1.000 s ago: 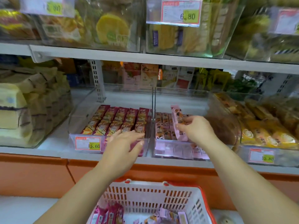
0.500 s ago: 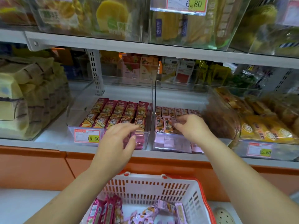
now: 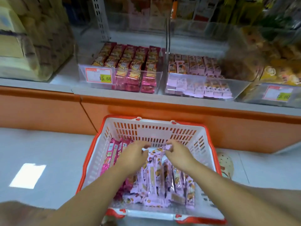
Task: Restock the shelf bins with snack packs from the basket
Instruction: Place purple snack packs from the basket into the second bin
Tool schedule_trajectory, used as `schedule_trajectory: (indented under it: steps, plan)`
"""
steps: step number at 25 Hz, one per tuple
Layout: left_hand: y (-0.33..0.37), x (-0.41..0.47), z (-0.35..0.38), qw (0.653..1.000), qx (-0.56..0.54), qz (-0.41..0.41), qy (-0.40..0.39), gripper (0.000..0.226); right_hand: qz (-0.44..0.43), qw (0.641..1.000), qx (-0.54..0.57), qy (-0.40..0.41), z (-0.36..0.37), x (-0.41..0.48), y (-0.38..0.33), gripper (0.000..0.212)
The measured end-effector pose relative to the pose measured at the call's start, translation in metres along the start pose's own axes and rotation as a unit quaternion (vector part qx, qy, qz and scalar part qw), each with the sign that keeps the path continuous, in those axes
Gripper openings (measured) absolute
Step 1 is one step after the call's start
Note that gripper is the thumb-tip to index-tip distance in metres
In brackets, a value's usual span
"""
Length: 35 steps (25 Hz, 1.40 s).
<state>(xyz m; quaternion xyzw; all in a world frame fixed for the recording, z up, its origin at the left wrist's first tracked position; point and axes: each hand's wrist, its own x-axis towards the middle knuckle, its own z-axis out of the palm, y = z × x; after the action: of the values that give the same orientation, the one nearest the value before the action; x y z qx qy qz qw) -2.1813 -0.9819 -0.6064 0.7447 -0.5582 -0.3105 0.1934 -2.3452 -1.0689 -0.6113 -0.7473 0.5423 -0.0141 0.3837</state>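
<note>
A white basket with a red rim (image 3: 154, 131) stands on the floor below the shelf. It holds several pale pink snack packs (image 3: 156, 185) and, along its left wall, dark pink packs (image 3: 112, 150). Both my hands are down inside it. My left hand (image 3: 132, 154) pinches the end of a pale pink pack at the top of the pile. My right hand (image 3: 178, 154) curls its fingers round another pale pink pack. On the shelf above, one clear bin (image 3: 138, 82) holds dark pink packs and the bin to its right (image 3: 195, 84) holds pale pink packs.
A price tag (image 3: 98, 75) hangs on the left bin's front. Clear bins of other wrapped snacks flank the two, to the left (image 3: 32, 46) and the right (image 3: 276, 75). An orange panel (image 3: 146, 110) runs under the shelf edge. Grey floor tiles (image 3: 48, 152) surround the basket.
Both hands have left the shelf bins and dropped into the basket. The view has tilted down from the shelf to the basket and floor.
</note>
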Motion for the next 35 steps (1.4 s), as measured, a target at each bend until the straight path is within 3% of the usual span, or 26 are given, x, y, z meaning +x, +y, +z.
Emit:
schedule_trajectory:
  steps: [2,4,8,11,13,16,18,20,22,25,29,32,33,35]
  plan:
    - [-0.02,-0.01,0.025,0.997,-0.022,-0.052,-0.048,0.035,0.107,0.987,0.003,-0.121,0.053,-0.002,0.04,0.04]
    - [-0.037,-0.014,0.045,0.993,-0.046,-0.087,-0.07,0.033,0.145,0.976,-0.003,-0.164,0.089,-0.01,0.06,0.046]
    - [-0.058,-0.017,0.066,0.984,-0.062,-0.151,-0.069,0.032,0.159,0.968,0.083,-0.174,0.118,-0.013,0.05,0.069]
    - [-0.057,-0.014,0.074,0.977,-0.095,-0.18,-0.064,0.033,0.111,0.983,0.033,-0.146,0.131,-0.01,0.046,0.057]
    - [-0.053,-0.011,0.074,0.974,-0.118,-0.181,-0.064,0.035,0.118,0.978,0.088,-0.145,0.127,-0.012,0.045,0.046]
    - [-0.047,-0.004,0.065,0.972,-0.138,-0.187,-0.037,0.039,0.212,0.903,0.344,-0.146,0.1,-0.012,0.039,0.03]
    - [-0.04,-0.001,0.054,0.962,-0.184,-0.198,-0.035,0.044,0.224,0.846,0.46,-0.151,0.082,-0.013,0.045,0.034]
    - [-0.03,0.002,0.043,0.926,-0.299,-0.225,-0.055,0.042,0.221,0.775,0.566,-0.172,0.067,-0.019,0.054,0.037]
    - [-0.02,0.003,0.036,0.863,-0.436,-0.247,-0.07,0.036,0.212,0.718,0.636,-0.187,0.056,-0.029,0.057,0.035]
    - [-0.01,0.003,0.033,0.835,-0.497,-0.225,-0.064,0.026,0.173,0.677,0.682,-0.216,0.041,-0.045,0.055,0.033]
    - [-0.001,-0.003,0.031,0.841,-0.499,-0.203,-0.054,0.023,0.161,0.667,0.698,-0.205,0.035,-0.061,0.05,0.036]
    - [0.006,-0.011,0.026,0.846,-0.497,-0.193,-0.037,0.02,0.169,0.684,0.682,-0.195,0.033,-0.068,0.046,0.04]
    - [0.011,-0.015,0.022,0.846,-0.499,-0.183,-0.028,0.018,0.166,0.698,0.669,-0.191,0.032,-0.069,0.043,0.04]
    - [0.021,-0.02,0.015,0.852,-0.495,-0.17,-0.006,0.015,0.143,0.766,0.605,-0.166,0.026,-0.072,0.032,0.038]
